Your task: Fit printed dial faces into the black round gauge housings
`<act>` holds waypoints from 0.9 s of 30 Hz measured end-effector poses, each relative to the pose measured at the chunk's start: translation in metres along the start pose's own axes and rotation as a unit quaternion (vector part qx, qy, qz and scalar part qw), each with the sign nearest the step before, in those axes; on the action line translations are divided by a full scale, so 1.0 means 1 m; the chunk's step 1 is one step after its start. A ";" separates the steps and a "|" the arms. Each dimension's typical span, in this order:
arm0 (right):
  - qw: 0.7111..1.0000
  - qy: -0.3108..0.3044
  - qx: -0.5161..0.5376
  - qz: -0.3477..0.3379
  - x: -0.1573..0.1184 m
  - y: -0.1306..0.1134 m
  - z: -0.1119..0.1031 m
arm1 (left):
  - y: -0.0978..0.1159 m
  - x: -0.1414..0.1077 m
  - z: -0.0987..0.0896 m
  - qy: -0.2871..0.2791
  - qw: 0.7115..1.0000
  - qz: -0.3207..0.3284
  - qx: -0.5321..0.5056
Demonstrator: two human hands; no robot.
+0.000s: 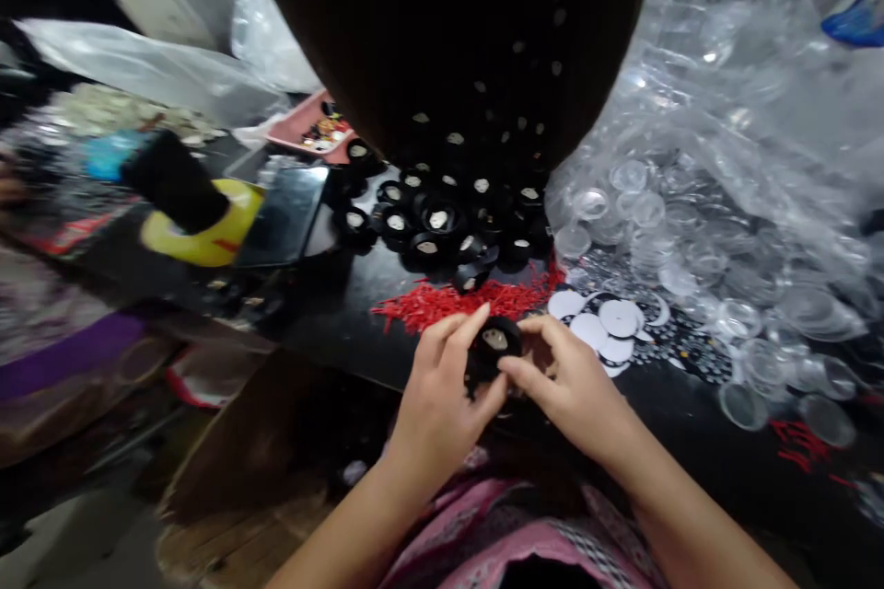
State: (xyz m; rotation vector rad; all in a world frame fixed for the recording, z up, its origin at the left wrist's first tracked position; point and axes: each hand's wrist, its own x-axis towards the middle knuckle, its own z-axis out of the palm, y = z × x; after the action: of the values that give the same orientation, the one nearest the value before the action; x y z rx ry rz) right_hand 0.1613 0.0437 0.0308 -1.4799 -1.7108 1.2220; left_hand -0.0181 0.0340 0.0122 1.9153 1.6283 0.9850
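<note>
Between my two hands, close to the table's front edge, is a round black case (495, 340) with a pale, irregular patch in its middle. My left hand (447, 375) grips its left side with thumb and fingers. From the right, my right hand (563, 370) pinches the same case, thumb at its lower rim. Just beyond my fingers lies a heap of small red pointed pieces (470, 302). Behind that, many similar black cases (437, 219) are piled together. White discs (617, 320) and dark printed discs lie right of my right hand.
Clear round plastic covers (691, 239) spill from a plastic bag (760, 64) at right. A large dark sack (456, 37) rises at the back. Leftward are a phone (284, 213), a yellow tape roll (235, 219) and a pink tray (304, 131). A cardboard box (255, 479) stands below the table.
</note>
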 end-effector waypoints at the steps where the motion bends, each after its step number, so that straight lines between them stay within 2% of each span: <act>1: 1.000 0.001 0.000 0.000 -0.001 0.001 -0.002 | 0.005 -0.008 0.003 -0.029 0.998 -0.035 -0.044; 3: 1.000 -0.027 -0.006 -0.002 -0.003 0.004 -0.008 | 0.008 -0.019 0.008 -0.089 0.971 -0.136 -0.176; 6: 0.996 -0.078 -0.039 0.005 -0.011 0.009 -0.016 | 0.005 -0.024 0.017 -0.180 0.870 -0.266 -0.373; 7: 0.995 -0.086 -0.053 0.009 -0.014 0.010 -0.019 | 0.004 -0.025 0.020 -0.200 0.839 -0.292 -0.412; 9: 0.992 -0.104 -0.066 0.005 -0.019 0.014 -0.025 | 0.005 -0.027 0.025 -0.224 0.796 -0.329 -0.456; 11: 0.991 -0.110 -0.074 -0.009 -0.021 0.020 -0.033 | 0.007 -0.028 0.029 -0.214 0.766 -0.362 -0.487; 12: 0.991 -0.091 -0.096 -0.016 -0.021 0.024 -0.038 | 0.008 -0.029 0.030 -0.193 0.755 -0.377 -0.501; 14: 0.980 -0.010 -0.198 -0.014 -0.017 0.033 -0.048 | 0.011 -0.029 0.031 -0.140 0.740 -0.397 -0.525; 16: 0.943 0.065 -0.326 -0.001 -0.011 0.043 -0.057 | 0.012 -0.028 0.031 -0.110 0.727 -0.399 -0.548; 18: 0.912 0.085 -0.401 0.005 -0.006 0.051 -0.061 | 0.014 -0.026 0.031 -0.110 0.716 -0.381 -0.574; 19: 0.906 0.088 -0.415 0.001 -0.005 0.053 -0.062 | 0.015 -0.024 0.031 -0.107 0.713 -0.370 -0.586; 22: 0.910 0.119 -0.396 -0.027 -0.005 0.054 -0.058 | 0.020 -0.021 0.031 -0.080 0.692 -0.366 -0.617; 25: 0.950 0.137 -0.277 -0.048 -0.011 0.046 -0.048 | 0.026 -0.016 0.035 -0.060 0.637 -0.416 -0.647; 27: 0.973 0.118 -0.186 -0.063 -0.016 0.037 -0.039 | 0.030 -0.012 0.037 -0.057 0.598 -0.440 -0.668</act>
State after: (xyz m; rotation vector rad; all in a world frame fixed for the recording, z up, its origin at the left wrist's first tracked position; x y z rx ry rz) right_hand 0.2154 0.0382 0.0164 -1.6212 -1.9029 0.6515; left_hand 0.0290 0.0199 0.0065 0.0625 0.8761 1.0133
